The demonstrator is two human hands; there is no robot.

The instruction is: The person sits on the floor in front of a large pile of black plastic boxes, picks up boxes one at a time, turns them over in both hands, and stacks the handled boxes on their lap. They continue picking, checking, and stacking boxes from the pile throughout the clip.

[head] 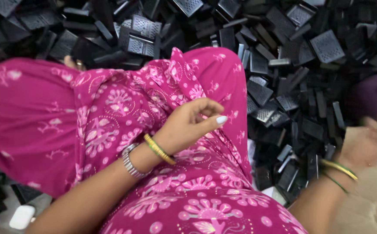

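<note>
A heap of black plastic parts [283, 65], some with a fine perforated grid face and a faint sheen, others smooth and matt. Over the lap lies soft pink printed cloth [123, 112], matt, with a paler floral pattern. The left hand [188, 123], loosely curled with a glossy pale-painted thumbnail, rests on the cloth; its wrist bears a shiny ribbed metal watch band [130, 162] and glossy yellow-green bangles [159, 149]. The right hand [368, 145], blurred, wears similar shiny bangles above rough brown cardboard [370, 203]. A smooth white plastic case [22, 216] lies low left.
</note>
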